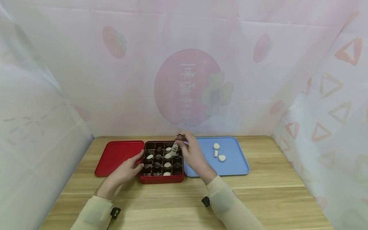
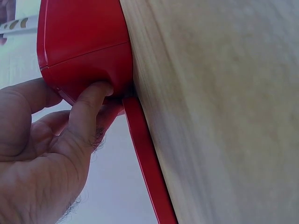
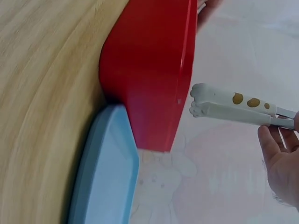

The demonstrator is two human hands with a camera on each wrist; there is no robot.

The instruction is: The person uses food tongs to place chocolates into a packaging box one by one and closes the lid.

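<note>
A red square box [image 1: 161, 180] holds dark and white chocolates in a grid of small compartments. My left hand [image 1: 126, 171] rests against the box's left side, and in the left wrist view its fingertips touch the red wall. Above the box, my right hand [image 1: 195, 156] holds small white tongs [image 1: 174, 149] with a metal handle. The tongs' paw-shaped tips [image 3: 198, 100] are close together and point down toward a white chocolate [image 1: 168, 156]; whether they touch it I cannot tell. The right wrist view shows nothing between the tips.
Right of the box lies a blue tray [image 1: 234, 166] with three white pieces, one [image 1: 216, 153] standing on its edge. A red lid or tray [image 1: 115, 156] lies at the left, partly under my left hand. Printed curtains [image 1: 129, 89] enclose the wooden table [image 1: 161, 207].
</note>
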